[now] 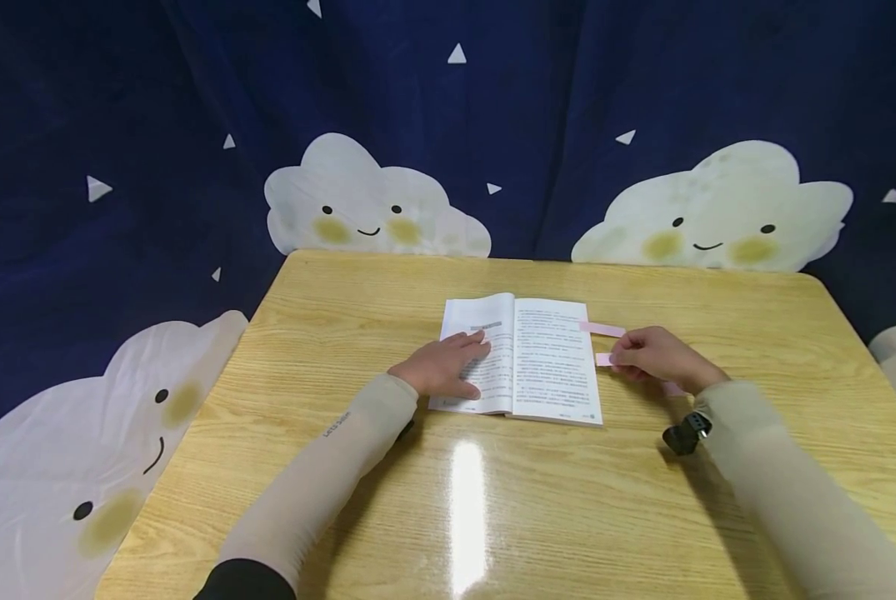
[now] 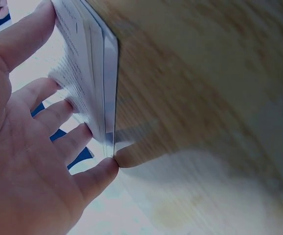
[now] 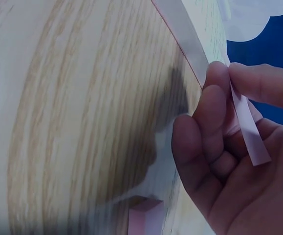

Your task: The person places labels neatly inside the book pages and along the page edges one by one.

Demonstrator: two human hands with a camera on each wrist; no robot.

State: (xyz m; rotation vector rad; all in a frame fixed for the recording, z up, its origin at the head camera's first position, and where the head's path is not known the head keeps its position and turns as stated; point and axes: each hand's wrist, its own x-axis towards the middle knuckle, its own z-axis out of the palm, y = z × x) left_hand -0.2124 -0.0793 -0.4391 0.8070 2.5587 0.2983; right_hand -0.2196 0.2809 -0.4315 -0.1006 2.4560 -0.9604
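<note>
An open book (image 1: 556,367) with printed pages lies on the wooden table. My left hand (image 1: 443,367) rests on its left page with fingers spread; in the left wrist view the hand (image 2: 38,127) touches the page edges. My right hand (image 1: 658,357), just right of the book, pinches a pink sticky strip (image 3: 249,132) between thumb and index finger. One end of that strip (image 1: 603,359) points toward the right page's edge. Higher on that page, another pink strip (image 1: 605,330) sticks out past the edge. Beneath the right hand lies a small pink pad (image 1: 673,388), partly hidden.
The wooden table (image 1: 327,308) extends around the book, with a bright light reflection in front of it. Behind and to the left hangs a dark blue curtain (image 1: 530,108) with white clouds and triangles. A black wrist device (image 1: 686,435) sits at the right wrist.
</note>
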